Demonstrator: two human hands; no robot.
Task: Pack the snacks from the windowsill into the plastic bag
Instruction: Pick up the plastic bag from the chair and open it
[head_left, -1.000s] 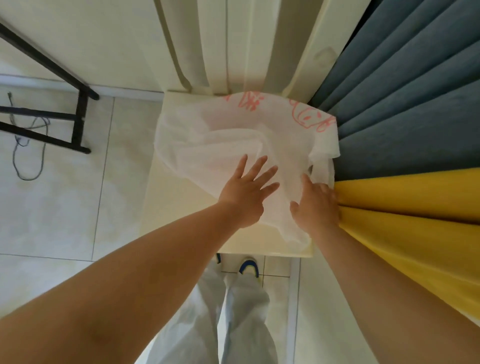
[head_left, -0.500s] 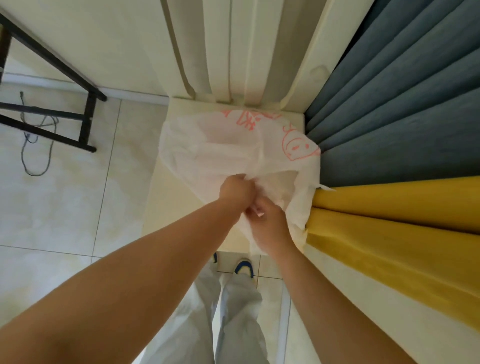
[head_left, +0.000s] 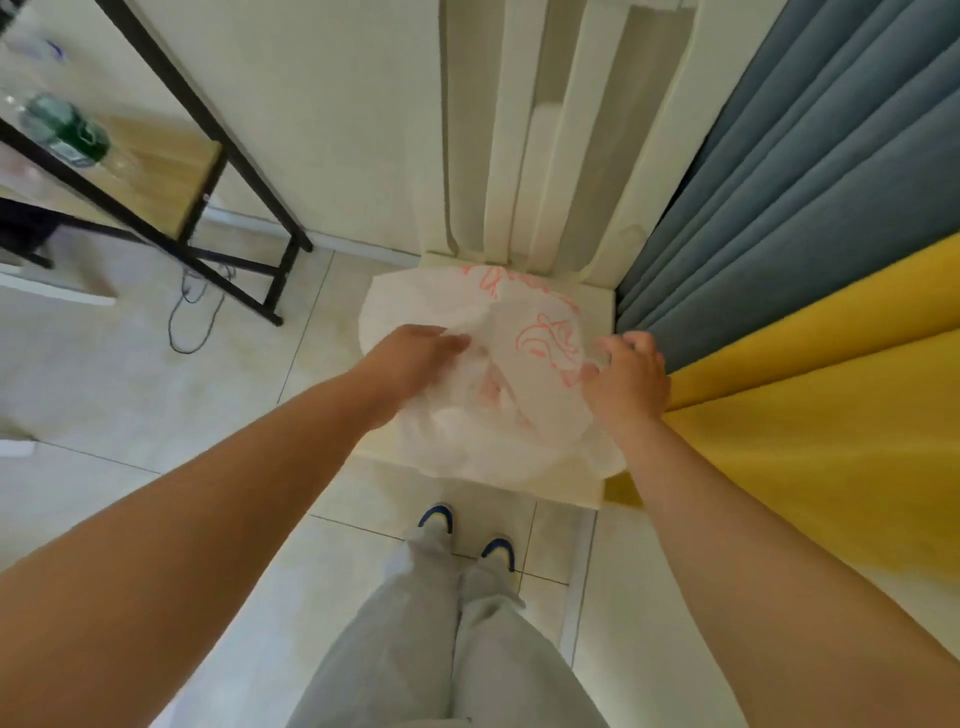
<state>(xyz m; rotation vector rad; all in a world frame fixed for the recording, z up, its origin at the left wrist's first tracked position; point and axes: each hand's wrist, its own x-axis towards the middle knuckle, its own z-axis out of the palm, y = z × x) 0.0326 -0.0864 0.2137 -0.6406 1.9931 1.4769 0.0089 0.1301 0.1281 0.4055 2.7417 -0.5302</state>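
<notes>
A white plastic bag (head_left: 498, 332) with red print lies crumpled on the cream windowsill ledge (head_left: 597, 496). My left hand (head_left: 415, 358) grips the bag's left side, fingers pinched into the film. At the bag's right edge my right hand (head_left: 631, 379) holds the plastic, close to the curtains. The bag is stretched between both hands. Something pinkish shows faintly through the film near the middle; I cannot tell what it is. No snacks are plainly visible.
Blue curtain (head_left: 805, 171) and yellow curtain (head_left: 831, 426) hang at the right, touching the ledge. A black-framed table (head_left: 171, 171) with a green bottle (head_left: 72, 132) stands at the left, with a cable (head_left: 192, 322) on the tiled floor. My legs and shoes (head_left: 467, 530) are below the ledge.
My hands have moved apart from the middle of the bag to its left and right sides, spreading it. The camera view has risen and pulled back.
</notes>
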